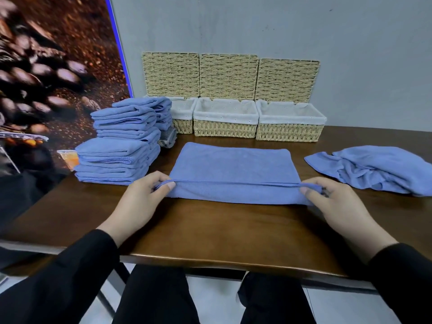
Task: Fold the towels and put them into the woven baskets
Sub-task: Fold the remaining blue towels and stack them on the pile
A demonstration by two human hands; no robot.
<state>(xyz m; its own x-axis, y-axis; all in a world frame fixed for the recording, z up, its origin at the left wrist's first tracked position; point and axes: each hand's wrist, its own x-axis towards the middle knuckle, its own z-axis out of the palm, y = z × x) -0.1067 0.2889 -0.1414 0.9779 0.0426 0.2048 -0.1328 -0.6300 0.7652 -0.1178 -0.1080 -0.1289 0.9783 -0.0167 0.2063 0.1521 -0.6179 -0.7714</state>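
Both hands, the left hand [149, 188] and right hand [327, 195], pinch the near corners of the blue towel [233, 169] lying flat on the worktop [222, 230]. It is best to carry both corners evenly to the far edge, so the fold stays straight.

A blue towel [233, 169] lies flat at the centre of the brown table [210, 230], its near edge lifted into a taut fold line. The left hand [142, 195] pinches that edge at the towel's 8 o'clock corner; the right hand [332, 199] pinches it at the 4 o'clock corner. At 12 o'clock, 3 woven baskets [225, 128] stand side by side against the grey wall [327, 31], white-lined, lids [229, 77] propped upright behind them. At 10 o'clock sit stacks of folded towels [117, 157], partly hiding the leftmost basket. At 3 o'clock lies a crumpled towel [378, 169], apart from the flat one.
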